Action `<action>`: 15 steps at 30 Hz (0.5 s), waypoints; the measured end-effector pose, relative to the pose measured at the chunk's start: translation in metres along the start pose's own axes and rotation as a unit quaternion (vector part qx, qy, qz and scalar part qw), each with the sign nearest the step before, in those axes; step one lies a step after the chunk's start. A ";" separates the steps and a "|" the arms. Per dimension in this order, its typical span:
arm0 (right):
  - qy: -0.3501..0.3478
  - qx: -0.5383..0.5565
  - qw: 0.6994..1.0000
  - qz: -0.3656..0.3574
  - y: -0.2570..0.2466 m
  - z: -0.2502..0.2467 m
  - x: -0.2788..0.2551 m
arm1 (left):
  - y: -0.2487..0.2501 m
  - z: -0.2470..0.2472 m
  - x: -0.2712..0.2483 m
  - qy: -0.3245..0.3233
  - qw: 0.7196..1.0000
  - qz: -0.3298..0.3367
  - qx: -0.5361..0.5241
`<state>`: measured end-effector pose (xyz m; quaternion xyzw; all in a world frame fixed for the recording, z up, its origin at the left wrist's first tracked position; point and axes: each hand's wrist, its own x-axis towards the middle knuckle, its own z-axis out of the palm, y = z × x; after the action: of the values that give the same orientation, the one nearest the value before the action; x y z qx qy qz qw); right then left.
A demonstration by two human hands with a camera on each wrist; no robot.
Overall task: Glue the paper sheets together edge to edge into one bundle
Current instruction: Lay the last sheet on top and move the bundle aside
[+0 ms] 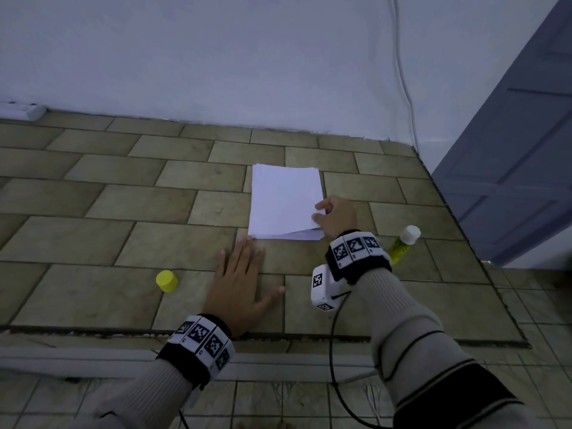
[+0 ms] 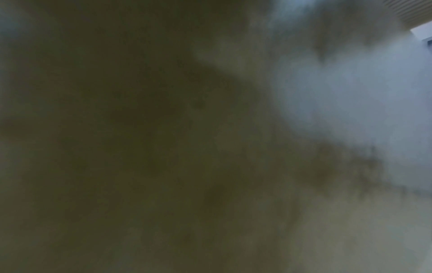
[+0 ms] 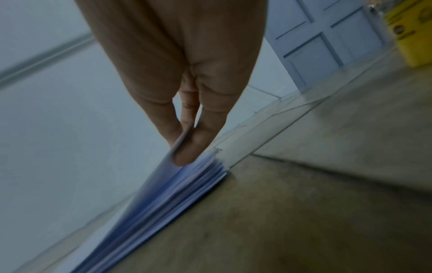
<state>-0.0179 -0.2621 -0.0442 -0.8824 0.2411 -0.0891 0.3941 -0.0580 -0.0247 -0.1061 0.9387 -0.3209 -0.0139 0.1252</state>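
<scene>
Head view gives me the tiled floor (image 1: 93,236) filling most of the scene, meeting a pale wall (image 1: 216,57) at the far side, with a blue-grey panelled door (image 1: 520,156) at the right. A white cable (image 1: 402,72) runs down the wall near the door.

On the floor, roughly central and nearer the wall than my hands, lies the paper stack (image 1: 283,196): white sheets, squared up, the edges slightly uneven. Its near right corner is raised and fanned, with several leaves separated. My right hand (image 1: 335,216) is at that corner, thumb and fingers pinching the top few sheets; the right wrist view shows the fingertips (image 3: 187,146) closed on the lifted leaves while the rest of the stack (image 3: 163,199) stays flat.

My left hand (image 1: 240,280) lies flat on the tiles just short of the stack's near left corner, fingers straight and close together, thumb out to the side. The left wrist view is a dark blur and tells me nothing.

A glue stick (image 1: 404,243) with a white cap lies just right of my right wrist. A yellow cap (image 1: 167,280) sits on the floor left of my left hand, well apart from the paper.
</scene>
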 end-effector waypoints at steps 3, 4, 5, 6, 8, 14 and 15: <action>-0.005 -0.033 0.999 -0.002 0.001 0.004 0.000 | 0.000 0.000 0.001 -0.002 1.000 -0.002 0.003; -0.004 -0.049 0.999 -0.004 0.001 0.004 0.001 | 0.000 -0.001 0.001 -0.006 1.000 -0.004 0.006; -0.006 -0.065 0.998 -0.005 0.001 0.004 0.002 | 0.001 -0.001 0.001 -0.011 1.000 -0.005 0.009; -0.009 -0.083 0.996 -0.008 0.001 0.005 0.002 | 0.001 -0.001 0.001 -0.015 1.000 -0.006 0.012; -0.018 -0.123 0.992 -0.018 0.001 0.006 0.003 | 0.001 -0.002 0.001 -0.018 1.000 -0.009 0.014; -0.040 -0.235 0.971 -0.034 -0.004 0.008 0.003 | 0.000 -0.002 0.001 -0.021 1.000 -0.009 0.011; -0.037 -0.241 0.969 -0.036 -0.006 0.007 0.002 | 0.000 -0.002 0.001 -0.020 1.000 -0.009 0.009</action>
<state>-0.0121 -0.2552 -0.0447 -0.9620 0.2091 -0.0100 0.1754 -0.0572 -0.0249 -0.1037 0.9422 -0.3147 -0.0306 0.1107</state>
